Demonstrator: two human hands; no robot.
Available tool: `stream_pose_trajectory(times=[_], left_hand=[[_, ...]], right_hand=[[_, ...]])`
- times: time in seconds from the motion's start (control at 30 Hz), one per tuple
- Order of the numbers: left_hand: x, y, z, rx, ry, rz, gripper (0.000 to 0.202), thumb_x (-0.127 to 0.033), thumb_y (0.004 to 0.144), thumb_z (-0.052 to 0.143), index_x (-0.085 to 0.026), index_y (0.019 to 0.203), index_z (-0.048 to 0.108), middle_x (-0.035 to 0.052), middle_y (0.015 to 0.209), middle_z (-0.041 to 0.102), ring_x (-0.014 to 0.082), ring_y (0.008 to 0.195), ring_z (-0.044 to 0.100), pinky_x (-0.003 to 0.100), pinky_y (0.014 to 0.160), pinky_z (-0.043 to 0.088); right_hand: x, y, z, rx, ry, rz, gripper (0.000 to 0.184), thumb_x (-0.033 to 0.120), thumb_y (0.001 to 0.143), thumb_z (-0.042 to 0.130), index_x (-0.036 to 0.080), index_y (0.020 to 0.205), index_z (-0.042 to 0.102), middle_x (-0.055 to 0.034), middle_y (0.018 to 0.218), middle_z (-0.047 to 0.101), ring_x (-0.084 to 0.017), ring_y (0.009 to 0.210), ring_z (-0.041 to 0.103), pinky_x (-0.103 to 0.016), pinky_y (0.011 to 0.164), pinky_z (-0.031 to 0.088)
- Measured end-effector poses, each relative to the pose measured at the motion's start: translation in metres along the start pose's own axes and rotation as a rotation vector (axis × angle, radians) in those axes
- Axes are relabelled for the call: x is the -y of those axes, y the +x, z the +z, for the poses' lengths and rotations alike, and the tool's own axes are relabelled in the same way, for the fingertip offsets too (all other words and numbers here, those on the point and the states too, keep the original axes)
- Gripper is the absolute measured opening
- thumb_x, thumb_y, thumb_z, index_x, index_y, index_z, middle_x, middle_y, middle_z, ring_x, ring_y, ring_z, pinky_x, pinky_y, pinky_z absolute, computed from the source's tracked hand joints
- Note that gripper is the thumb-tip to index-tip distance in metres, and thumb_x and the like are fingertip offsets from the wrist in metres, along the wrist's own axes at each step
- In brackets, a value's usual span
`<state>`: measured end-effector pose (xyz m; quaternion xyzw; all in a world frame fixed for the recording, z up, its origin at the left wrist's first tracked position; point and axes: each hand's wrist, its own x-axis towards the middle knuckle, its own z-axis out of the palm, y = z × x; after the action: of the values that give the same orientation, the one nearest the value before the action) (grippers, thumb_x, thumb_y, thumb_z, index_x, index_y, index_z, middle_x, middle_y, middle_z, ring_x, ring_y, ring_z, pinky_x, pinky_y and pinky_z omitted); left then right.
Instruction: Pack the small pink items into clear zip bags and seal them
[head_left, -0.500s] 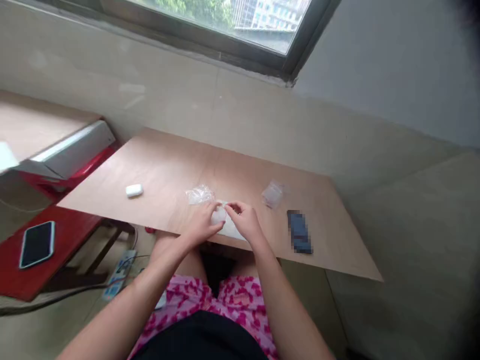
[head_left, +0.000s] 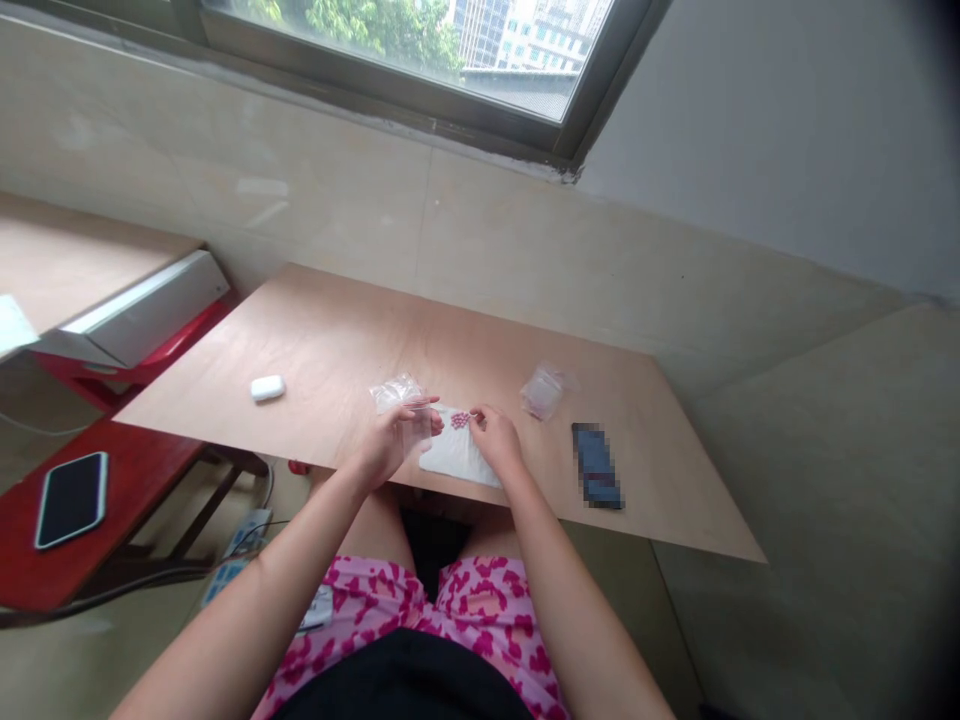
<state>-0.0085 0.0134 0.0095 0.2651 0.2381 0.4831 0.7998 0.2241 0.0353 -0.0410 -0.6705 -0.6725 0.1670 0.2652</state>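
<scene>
My left hand (head_left: 390, 440) holds a clear plastic bag (head_left: 395, 393) up at its fingertips, just above the plywood board (head_left: 322, 340). My right hand (head_left: 495, 442) pinches a small pink-red patterned piece (head_left: 460, 420) at its left edge. Under that piece lies a white flat pad (head_left: 457, 458), partly covered by my right hand. The hands stand a short way apart, one on each side of the pad.
Another clear plastic bag (head_left: 543, 392) and a blurred dark phone (head_left: 596, 466) lie to the right on the board. A white earbud case (head_left: 268, 388) lies to the left. A black phone (head_left: 71, 500) rests on a lower red table (head_left: 127, 470).
My hands have moved apart from over the white pad. The pink-red piece now shows between them, and the clear bag has risen into my left hand.
</scene>
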Motion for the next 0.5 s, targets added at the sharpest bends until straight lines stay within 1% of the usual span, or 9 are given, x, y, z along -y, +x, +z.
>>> stream_pose_trajectory(times=[0.13,0.27,0.33,0.4,0.5], left_hand=[[-0.004,-0.002,-0.001,0.045,-0.107,-0.028,0.044,-0.023,0.078,0.058,-0.008,0.117,0.073,0.0136,0.096,0.073,0.0285,0.096,0.068,0.046,0.101,0.046],[-0.006,-0.001,-0.005,0.087,-0.121,-0.067,0.046,-0.024,0.077,0.058,-0.010,0.118,0.072,0.0134,0.098,0.073,0.0306,0.098,0.069,0.047,0.100,0.046],[-0.006,0.000,-0.006,0.092,-0.093,-0.080,0.046,-0.025,0.077,0.057,-0.011,0.118,0.072,0.0129,0.098,0.072,0.0303,0.098,0.068,0.046,0.099,0.046],[-0.005,0.000,-0.006,0.080,-0.032,-0.089,0.044,-0.024,0.077,0.057,-0.012,0.116,0.072,0.0116,0.096,0.071,0.0283,0.096,0.067,0.043,0.096,0.046],[-0.003,0.001,-0.004,0.070,0.081,-0.092,0.041,-0.021,0.074,0.058,-0.014,0.112,0.073,0.0089,0.093,0.069,0.0242,0.092,0.064,0.038,0.091,0.045]], right_hand=[[0.005,0.002,-0.001,0.018,0.023,0.017,0.012,0.016,0.091,0.064,0.020,0.093,0.075,-0.0084,0.100,0.075,-0.021,0.094,0.067,-0.029,0.087,0.048],[0.010,0.002,-0.003,0.000,0.078,0.045,0.009,0.016,0.088,0.066,0.019,0.085,0.074,-0.0087,0.094,0.075,-0.021,0.090,0.067,-0.029,0.084,0.048],[0.014,0.003,-0.006,-0.007,0.123,0.057,0.008,0.019,0.087,0.066,0.018,0.083,0.073,-0.0083,0.091,0.075,-0.021,0.086,0.068,-0.029,0.081,0.049],[0.022,0.004,-0.012,-0.011,0.174,0.070,0.012,0.023,0.090,0.063,0.018,0.086,0.073,-0.0076,0.088,0.075,-0.020,0.081,0.068,-0.028,0.076,0.050],[0.047,0.005,-0.027,-0.016,0.348,0.084,0.022,0.034,0.095,0.057,0.017,0.094,0.071,-0.0057,0.084,0.075,-0.018,0.070,0.066,-0.026,0.065,0.050]])
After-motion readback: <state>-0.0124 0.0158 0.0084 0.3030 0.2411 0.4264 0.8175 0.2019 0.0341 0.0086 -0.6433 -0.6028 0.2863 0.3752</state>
